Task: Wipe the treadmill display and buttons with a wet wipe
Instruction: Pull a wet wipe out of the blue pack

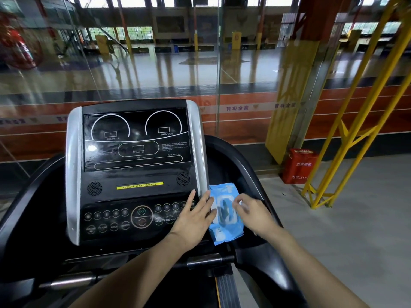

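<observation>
One blue wet-wipe pack [224, 215] lies beside the treadmill console [135, 174], right of the buttons [115, 216]. Left hand [195, 215] flat, fingers straight against it; right hand [251, 213] pinching at its lid flap.

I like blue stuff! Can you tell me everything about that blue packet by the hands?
The wet wipe pack is a soft blue plastic pouch with a white flap lid on top, which looks open over a dark slot. It lies flat on the treadmill ledge, right of the button panel. The left hand rests straight fingers against its left edge; the right hand pinches at the flap's right side. Its print is too blurred to read.
</observation>
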A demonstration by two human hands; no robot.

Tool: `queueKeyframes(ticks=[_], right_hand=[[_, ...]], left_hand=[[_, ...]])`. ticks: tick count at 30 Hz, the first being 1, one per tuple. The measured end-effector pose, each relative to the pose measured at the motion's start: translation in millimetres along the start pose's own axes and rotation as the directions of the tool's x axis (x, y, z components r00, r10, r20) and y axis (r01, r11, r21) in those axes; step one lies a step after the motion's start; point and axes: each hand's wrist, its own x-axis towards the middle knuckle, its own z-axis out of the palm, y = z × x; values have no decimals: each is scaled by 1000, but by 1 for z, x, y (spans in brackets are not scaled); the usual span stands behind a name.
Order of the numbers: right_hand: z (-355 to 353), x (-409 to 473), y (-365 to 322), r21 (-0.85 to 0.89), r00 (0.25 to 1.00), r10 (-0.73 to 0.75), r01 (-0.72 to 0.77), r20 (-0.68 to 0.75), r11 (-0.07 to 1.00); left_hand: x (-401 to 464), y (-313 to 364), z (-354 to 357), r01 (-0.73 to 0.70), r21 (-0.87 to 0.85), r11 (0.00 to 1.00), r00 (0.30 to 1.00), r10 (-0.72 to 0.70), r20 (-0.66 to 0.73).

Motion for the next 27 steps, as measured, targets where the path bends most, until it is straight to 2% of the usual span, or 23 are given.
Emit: queueKeyframes(ticks=[2, 5, 10, 14, 27], right_hand=[[10, 1, 4, -300, 997, -36, 55, 71, 952], [24, 3, 6, -443, 990, -72, 120, 123, 888], [31, 11, 2, -478, 995, -58, 92, 85, 873], [31, 22, 0, -459, 998, -57, 48, -7, 887], [35, 54, -3, -401, 992, 56, -97, -112, 911]], left_hand=[[-1, 1, 0, -7, -11, 1000, 1000, 7, 0], [-1, 3, 1, 4, -28, 1000, 1000, -4, 3], [-1, 8, 2, 20, -37, 999, 1000, -20, 14], [-1, 7, 2, 33, -36, 999, 999, -33, 4], [0, 4, 5, 30, -54, 998, 999, -32, -37]])
